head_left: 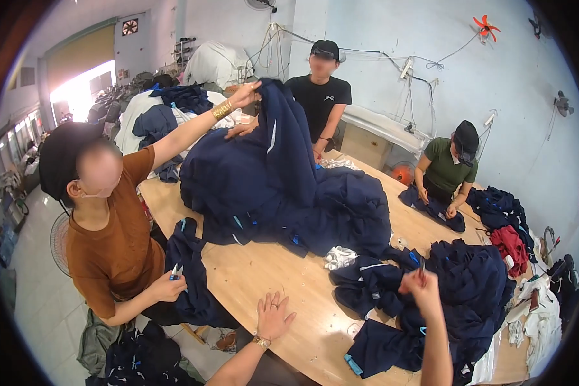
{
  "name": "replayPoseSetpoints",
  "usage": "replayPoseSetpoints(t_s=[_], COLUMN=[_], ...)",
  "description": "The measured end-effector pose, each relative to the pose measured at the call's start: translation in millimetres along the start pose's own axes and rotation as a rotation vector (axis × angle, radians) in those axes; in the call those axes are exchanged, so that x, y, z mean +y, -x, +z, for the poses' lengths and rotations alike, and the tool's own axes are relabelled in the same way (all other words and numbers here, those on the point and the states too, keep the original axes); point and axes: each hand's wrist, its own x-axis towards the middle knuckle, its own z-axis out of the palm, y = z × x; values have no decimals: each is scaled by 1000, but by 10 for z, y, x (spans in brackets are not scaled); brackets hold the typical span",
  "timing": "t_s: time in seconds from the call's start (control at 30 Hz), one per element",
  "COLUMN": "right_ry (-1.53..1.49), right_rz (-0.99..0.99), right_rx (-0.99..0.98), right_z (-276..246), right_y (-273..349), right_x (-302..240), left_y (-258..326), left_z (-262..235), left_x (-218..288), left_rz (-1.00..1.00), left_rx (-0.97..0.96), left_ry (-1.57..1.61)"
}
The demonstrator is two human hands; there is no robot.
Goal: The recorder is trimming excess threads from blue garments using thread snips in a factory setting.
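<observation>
Two hands of the wearer come in from the bottom edge. Left hand [275, 315] lies flat on the bare wooden table [264, 276], fingers spread, holding nothing; watch on the wrist. Right hand [421, 285] is raised and clenched around a small thin tool [422, 273], too blurred to tell its kind, just above a heap of navy garments [431, 302] at the table's near right corner. White cloth scrap [340, 257] lies between that heap and the big navy pile [283, 193] in the table's middle.

Person in a brown shirt [119, 244] sits at the left, one hand lifting the top of the big pile, the other gripping small snips [176, 272]. Person in a black shirt [320, 96] stands at the far side. Person in a green shirt [445, 168] sits far right, hands on a navy piece [434, 209]. Red garment [509, 246] lies at the right edge.
</observation>
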Motion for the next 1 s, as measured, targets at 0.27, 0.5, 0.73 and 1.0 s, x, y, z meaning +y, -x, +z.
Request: replayPoseSetpoints(t_s=[0.27,0.5,0.73,1.0], right_ry=[-119,116,113,161], right_rz=[378,-189,-391,-194], right_rx=[44,-169,-317,-228], right_z=[1050,2098,2300,2181], right_y=[1276,1512,1648,1801], right_x=[1391,1378,1401,1532], left_y=[-21,49,136,211], left_z=[-62,212,127,89], left_x=[32,380,600,648], left_rz=[-27,-148,-179,-170], left_rx=[-11,39,22,15], left_ry=[-22,-128,-93,-135])
